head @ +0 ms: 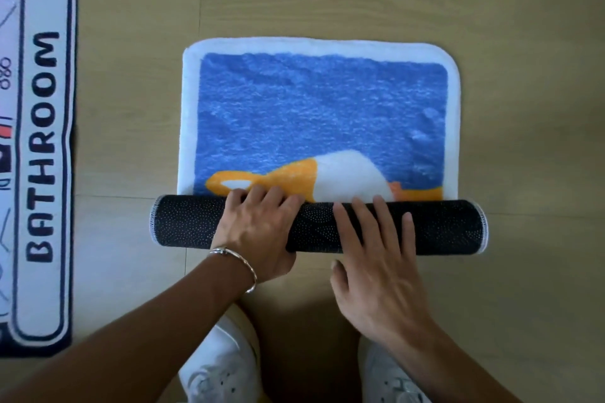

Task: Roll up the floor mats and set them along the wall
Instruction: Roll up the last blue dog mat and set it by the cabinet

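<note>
curling left grip (258, 226) round the dotted black roll (442, 226) of the blue mat (320, 108); right grip (376, 258) flat, straight-fingered, atop it

- The blue mat (320, 108), white-bordered with an orange-and-white figure, is partly rolled. Its roll (442, 226) shows dark dotted backing, and the rest lies flat on the wooden floor (523, 10).
- The second mat (42, 147), lettered "BATHROOM", lies flat to the left, apart.

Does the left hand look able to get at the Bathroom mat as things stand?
Likely yes, once freed: the left hand grips the half-rolled blue mat, and only bare floor lies between it and the Bathroom mat.
</note>
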Demonstrator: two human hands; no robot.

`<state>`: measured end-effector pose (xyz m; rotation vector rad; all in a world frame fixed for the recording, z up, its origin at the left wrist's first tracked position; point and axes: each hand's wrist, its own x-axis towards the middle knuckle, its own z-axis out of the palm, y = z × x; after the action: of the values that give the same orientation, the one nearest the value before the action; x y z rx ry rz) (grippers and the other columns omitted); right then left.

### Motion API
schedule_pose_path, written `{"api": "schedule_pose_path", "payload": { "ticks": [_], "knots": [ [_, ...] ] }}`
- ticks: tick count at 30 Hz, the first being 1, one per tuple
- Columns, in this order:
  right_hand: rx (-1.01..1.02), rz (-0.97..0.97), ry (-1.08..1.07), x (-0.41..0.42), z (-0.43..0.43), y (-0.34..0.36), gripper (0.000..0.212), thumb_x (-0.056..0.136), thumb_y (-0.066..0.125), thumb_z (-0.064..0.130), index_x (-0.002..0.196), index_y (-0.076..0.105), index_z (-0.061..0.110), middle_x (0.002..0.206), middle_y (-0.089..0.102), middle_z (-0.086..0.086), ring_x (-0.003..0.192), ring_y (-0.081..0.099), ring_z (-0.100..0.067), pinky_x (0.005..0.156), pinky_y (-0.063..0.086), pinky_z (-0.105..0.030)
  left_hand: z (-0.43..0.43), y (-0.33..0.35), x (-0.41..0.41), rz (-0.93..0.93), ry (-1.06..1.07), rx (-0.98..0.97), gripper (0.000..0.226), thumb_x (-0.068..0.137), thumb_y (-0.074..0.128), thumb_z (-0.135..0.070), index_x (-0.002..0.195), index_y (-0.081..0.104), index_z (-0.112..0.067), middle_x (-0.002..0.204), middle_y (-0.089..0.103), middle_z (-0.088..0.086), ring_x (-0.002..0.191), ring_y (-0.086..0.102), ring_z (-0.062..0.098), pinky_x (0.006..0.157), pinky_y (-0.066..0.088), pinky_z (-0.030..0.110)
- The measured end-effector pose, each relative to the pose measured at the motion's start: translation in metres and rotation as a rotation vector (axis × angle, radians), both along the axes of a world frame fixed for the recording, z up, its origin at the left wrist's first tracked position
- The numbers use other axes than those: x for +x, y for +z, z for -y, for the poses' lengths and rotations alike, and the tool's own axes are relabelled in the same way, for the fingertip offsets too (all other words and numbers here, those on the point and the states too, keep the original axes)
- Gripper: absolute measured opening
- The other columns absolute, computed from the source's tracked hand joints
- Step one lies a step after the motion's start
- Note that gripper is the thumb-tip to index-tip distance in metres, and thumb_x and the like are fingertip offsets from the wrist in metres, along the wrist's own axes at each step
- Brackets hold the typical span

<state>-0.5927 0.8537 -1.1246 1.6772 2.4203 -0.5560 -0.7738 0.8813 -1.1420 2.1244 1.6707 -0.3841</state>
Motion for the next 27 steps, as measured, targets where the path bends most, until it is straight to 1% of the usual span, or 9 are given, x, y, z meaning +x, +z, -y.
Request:
{"api": "schedule_pose_path", "payload": {
  "ticks": [3, 5, 6, 8, 12, 15, 19, 24, 27],
  "knots": [
    [0.027, -0.018, -0.025, -0.002, -0.002, -0.003, 0.058, 0.089, 0.042, 0.042, 0.140, 0.040, 0.015, 0.140, 0.047, -0.013, 0.133, 0.039, -0.036, 0.110, 0.018, -0.056, -0.008, 0.003, 0.001, -0.007, -0.003, -0.087, 0.060, 0.062, 0.057, -0.040, 0.119, 0.045, -0.032, 0.107, 0.055, -0.008, 0.102, 0.051, 0.022, 0.089, 0.038, 0.039],
    [0.035, -0.013, -0.028, -0.003, -0.013, -0.009, 0.055, 0.092, 0.037, 0.045, 0.139, 0.044, 0.018, 0.139, 0.049, -0.010, 0.132, 0.041, -0.033, 0.110, 0.020, -0.054, -0.012, 0.003, 0.000, -0.027, -0.015, -0.076, 0.084, 0.061, 0.059, -0.042, 0.137, 0.024, -0.032, 0.118, 0.051, -0.004, 0.110, 0.049, 0.023, 0.098, 0.034, 0.041],
    [0.039, -0.009, -0.024, -0.003, -0.018, -0.012, 0.055, 0.092, 0.036, 0.045, 0.139, 0.045, 0.019, 0.139, 0.050, -0.008, 0.132, 0.041, -0.033, 0.109, 0.021, -0.053, -0.013, 0.005, -0.001, -0.062, -0.036, -0.044, 0.097, 0.058, 0.061, -0.042, 0.142, 0.016, -0.030, 0.120, 0.052, -0.001, 0.109, 0.050, 0.025, 0.102, 0.033, 0.045],
    [0.038, 0.005, -0.023, -0.005, -0.028, -0.016, 0.055, 0.094, 0.031, 0.047, 0.141, 0.043, 0.021, 0.140, 0.050, -0.006, 0.133, 0.041, -0.031, 0.109, 0.019, -0.051, -0.009, 0.006, -0.002, -0.103, -0.029, 0.082, 0.108, 0.052, 0.065, -0.036, 0.147, 0.015, -0.024, 0.120, 0.053, 0.007, 0.108, 0.052, 0.030, 0.104, 0.028, 0.058],
    [0.053, 0.004, -0.053, -0.012, -0.057, -0.021, 0.056, 0.095, 0.026, 0.047, 0.141, 0.043, 0.020, 0.141, 0.050, -0.005, 0.134, 0.041, -0.029, 0.109, 0.023, -0.050, 0.019, 0.009, -0.001, -0.112, 0.019, 0.253, 0.098, 0.056, 0.062, -0.021, 0.146, 0.025, -0.015, 0.135, 0.048, 0.019, 0.126, 0.045, 0.037, 0.104, 0.023, 0.066],
    [0.094, -0.014, -0.062, -0.016, -0.078, -0.028, 0.055, 0.094, 0.029, 0.046, 0.133, 0.054, 0.016, 0.136, 0.055, -0.011, 0.129, 0.047, -0.033, 0.105, 0.032, -0.053, 0.020, 0.007, 0.000, -0.132, 0.038, 0.207, 0.091, 0.067, 0.064, -0.037, 0.147, 0.024, -0.015, 0.147, 0.036, 0.019, 0.135, 0.033, 0.038, 0.104, 0.020, 0.065],
    [0.124, 0.004, -0.086, -0.024, -0.096, -0.026, 0.055, 0.095, 0.029, 0.045, 0.127, 0.058, 0.011, 0.132, 0.058, -0.014, 0.128, 0.047, -0.035, 0.107, 0.029, -0.054, -0.015, 0.003, -0.003, -0.120, 0.085, 0.085, 0.085, 0.080, 0.027, -0.073, 0.147, 0.025, -0.021, 0.147, 0.039, 0.010, 0.135, 0.035, 0.035, 0.104, 0.021, 0.065],
    [0.154, -0.033, -0.125, -0.026, -0.087, -0.006, 0.056, 0.094, 0.029, 0.044, 0.136, 0.048, 0.013, 0.140, 0.049, -0.012, 0.137, 0.035, -0.034, 0.113, 0.016, -0.053, -0.067, 0.005, -0.016, -0.082, 0.096, -0.038, 0.089, 0.073, -0.008, -0.077, 0.150, -0.003, -0.031, 0.159, 0.004, -0.007, 0.146, -0.003, 0.020, 0.114, 0.001, 0.054],
    [0.180, -0.034, -0.056, -0.018, -0.077, -0.006, 0.065, 0.087, 0.057, 0.041, 0.142, 0.040, 0.010, 0.146, 0.040, -0.017, 0.140, 0.028, -0.037, 0.113, 0.011, -0.053, -0.088, 0.006, -0.019, -0.041, 0.093, -0.108, 0.091, 0.069, -0.010, -0.075, 0.149, -0.005, -0.032, 0.159, -0.002, -0.009, 0.145, -0.009, 0.016, 0.116, -0.001, 0.052]
  ]
}}
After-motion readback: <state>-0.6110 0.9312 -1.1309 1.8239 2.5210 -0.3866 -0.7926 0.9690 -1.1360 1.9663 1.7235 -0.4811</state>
